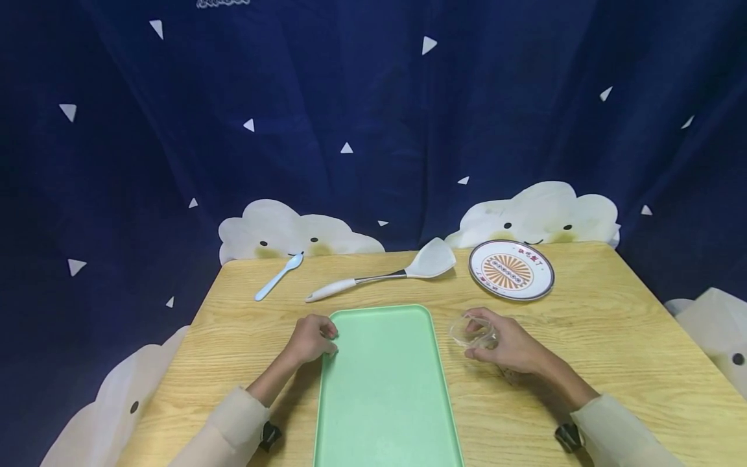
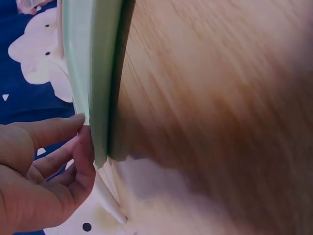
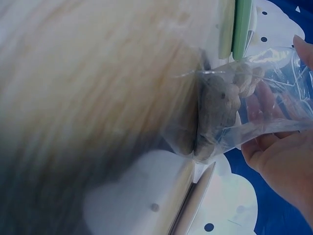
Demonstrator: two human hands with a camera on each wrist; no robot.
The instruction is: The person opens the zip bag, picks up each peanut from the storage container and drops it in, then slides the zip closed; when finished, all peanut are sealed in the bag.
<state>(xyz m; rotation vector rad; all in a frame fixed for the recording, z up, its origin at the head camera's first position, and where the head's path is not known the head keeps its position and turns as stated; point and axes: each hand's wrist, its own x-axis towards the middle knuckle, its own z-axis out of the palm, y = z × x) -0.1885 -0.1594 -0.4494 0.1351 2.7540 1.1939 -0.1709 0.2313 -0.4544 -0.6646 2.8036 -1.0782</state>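
My left hand (image 1: pixel 310 338) pinches the rim of a green rectangular tray (image 1: pixel 388 389) near its far left corner. In the left wrist view the thumb and bent fingers meet at the tray's edge. To the right of the tray, my right hand (image 1: pixel 509 342) grips a clear plastic bag (image 3: pixel 281 95) by its open mouth, fingers curled round it. Brown lumpy pieces (image 3: pixel 220 105) show through the plastic at the bag's bottom, low over the table in the right wrist view. From the head view, the hand and wrist hide most of the bag.
Along the wooden table's far side lie a light blue spoon (image 1: pixel 279 277), a white spatula (image 1: pixel 379 275) with its handle toward the left, and a round patterned plate (image 1: pixel 511 270). A dark blue curtain (image 1: pixel 350 97) with white triangles and clouds hangs behind the table.
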